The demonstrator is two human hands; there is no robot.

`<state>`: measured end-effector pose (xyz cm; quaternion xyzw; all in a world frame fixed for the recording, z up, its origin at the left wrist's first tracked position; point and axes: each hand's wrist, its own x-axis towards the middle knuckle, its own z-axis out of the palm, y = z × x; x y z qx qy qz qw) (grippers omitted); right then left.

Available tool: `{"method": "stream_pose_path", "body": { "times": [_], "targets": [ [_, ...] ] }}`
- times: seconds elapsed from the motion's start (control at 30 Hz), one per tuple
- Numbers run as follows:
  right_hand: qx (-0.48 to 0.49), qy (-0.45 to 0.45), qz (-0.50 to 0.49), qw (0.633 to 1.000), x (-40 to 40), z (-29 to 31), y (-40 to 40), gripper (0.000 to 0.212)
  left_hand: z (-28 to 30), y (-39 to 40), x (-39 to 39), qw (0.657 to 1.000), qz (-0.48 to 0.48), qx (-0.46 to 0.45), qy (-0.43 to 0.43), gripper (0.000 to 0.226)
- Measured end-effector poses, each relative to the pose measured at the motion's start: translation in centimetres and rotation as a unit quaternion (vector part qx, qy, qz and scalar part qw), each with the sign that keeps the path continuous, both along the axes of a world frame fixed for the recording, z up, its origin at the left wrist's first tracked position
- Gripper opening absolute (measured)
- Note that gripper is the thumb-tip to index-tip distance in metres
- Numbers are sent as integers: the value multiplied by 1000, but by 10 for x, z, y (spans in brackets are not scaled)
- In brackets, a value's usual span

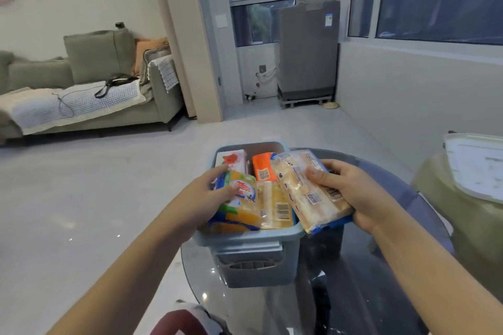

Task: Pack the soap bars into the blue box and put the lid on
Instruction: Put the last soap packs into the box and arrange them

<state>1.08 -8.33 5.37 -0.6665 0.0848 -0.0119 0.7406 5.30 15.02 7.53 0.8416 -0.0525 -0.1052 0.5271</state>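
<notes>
The blue box [255, 236] stands on a round glass table and holds several wrapped soap bars. A white bar with a red flower [233, 159] and an orange bar [262, 166] lie at its far end. My left hand [209, 193] grips a yellow soap pack [246, 198] lying inside the box on the near left. My right hand [351, 187] holds a pale clear-wrapped soap pack [302, 185], tilted over the box's right rim. The white lid [476, 166] lies apart at the far right.
The glass table [367, 266] carries the box near its far left edge. The lid rests on a stool with a yellowish cover [468, 223] at the right. A sofa [81, 90] stands far left across bare floor. A dark red item [177, 321] shows at the bottom.
</notes>
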Motion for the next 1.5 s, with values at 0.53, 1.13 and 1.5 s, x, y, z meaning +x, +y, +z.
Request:
{"method": "stream_pose_path", "body": {
  "times": [0.53,1.13,1.5],
  "targets": [
    [-87,1,31,996,14,4,23,63,-12,-10,13,977,-59,204,24,53],
    [-152,48,8,987,20,12,40,39,-1,11,11,987,1,-61,148,22],
    [-168,64,70,981,49,8,101,36,-8,29,12,994,1,67,-89,24]
  ]
}}
